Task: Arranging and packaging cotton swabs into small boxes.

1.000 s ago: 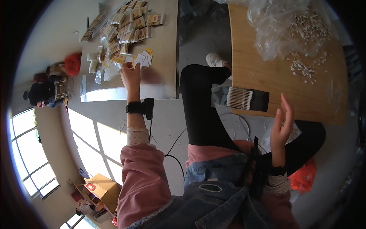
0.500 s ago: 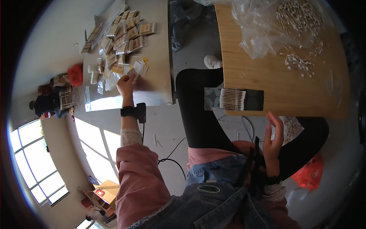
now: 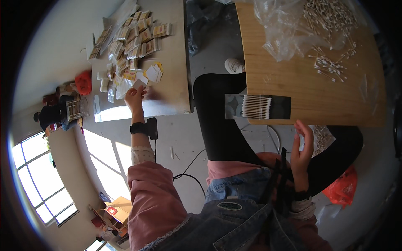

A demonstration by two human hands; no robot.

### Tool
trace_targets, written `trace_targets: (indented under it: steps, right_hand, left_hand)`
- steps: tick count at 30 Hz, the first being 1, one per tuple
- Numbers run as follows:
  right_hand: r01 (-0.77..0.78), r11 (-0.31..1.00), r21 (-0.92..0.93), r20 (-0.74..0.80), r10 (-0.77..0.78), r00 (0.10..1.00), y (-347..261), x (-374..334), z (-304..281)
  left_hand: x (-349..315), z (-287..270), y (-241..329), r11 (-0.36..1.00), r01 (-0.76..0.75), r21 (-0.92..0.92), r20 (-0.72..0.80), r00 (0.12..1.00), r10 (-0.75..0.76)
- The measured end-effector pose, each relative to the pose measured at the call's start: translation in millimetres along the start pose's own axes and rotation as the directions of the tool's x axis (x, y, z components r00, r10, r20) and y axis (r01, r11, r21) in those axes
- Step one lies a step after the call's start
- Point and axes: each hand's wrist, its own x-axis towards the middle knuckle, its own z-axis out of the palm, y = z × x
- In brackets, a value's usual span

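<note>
The wooden worktop (image 3: 293,85) fills the upper right, and the grey worktop (image 3: 173,62) stands to its left. A black-clad leg (image 3: 217,117) lies in the gap between them, partly beneath the flat holder mentioned below.

Clear plastic bag (image 3: 276,31) lies crumpled across the far part of the wooden worktop, close against a heap of loose swabs (image 3: 331,14). On the grey worktop, a heap of small packets (image 3: 133,44) takes up the space beyond the left hand.

At the near edge of the wooden worktop lies the flat holder (image 3: 280,107), its left end jutting past the side. A row of cotton swabs (image 3: 256,107) sits side by side across it.

The right hand (image 3: 302,148) is half open just below the holder, fingers loosely bent and thumb apart from them. The left hand (image 3: 134,100) is closed over the grey worktop, fingertips pinching a small white card (image 3: 139,83). More white cards (image 3: 154,73) lie in an overlapping group just beside it.
</note>
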Motion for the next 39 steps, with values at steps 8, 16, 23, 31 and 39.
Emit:
trace_targets:
  steps: [8,16,23,31,39]
  right_hand:
    - [0.005,1.000,-0.029,0.013,-0.005,1.000,0,1,0]
    - [0.025,0.999,-0.038,0.000,-0.025,1.000,4,1,0]
    - [0.033,0.997,-0.067,0.017,-0.032,0.999,3,0,-2]
    - [0.036,0.997,-0.070,0.018,-0.035,0.999,2,2,1]
    - [0.029,0.996,-0.085,0.017,-0.028,0.999,3,2,-2]
  left_hand:
    - [-13,-12,3,1.000,-0.007,0.021,0.062,0.998,0.006]
    - [-68,-3,4,0.829,-0.348,0.438,0.094,0.935,0.342]
    - [-55,-14,-6,0.801,-0.348,0.487,0.076,0.931,0.358]
    - [-24,-12,-32,0.912,-0.082,0.402,0.156,0.988,0.020]
    - [-34,0,-16,0.905,-0.114,0.410,0.075,0.993,0.091]
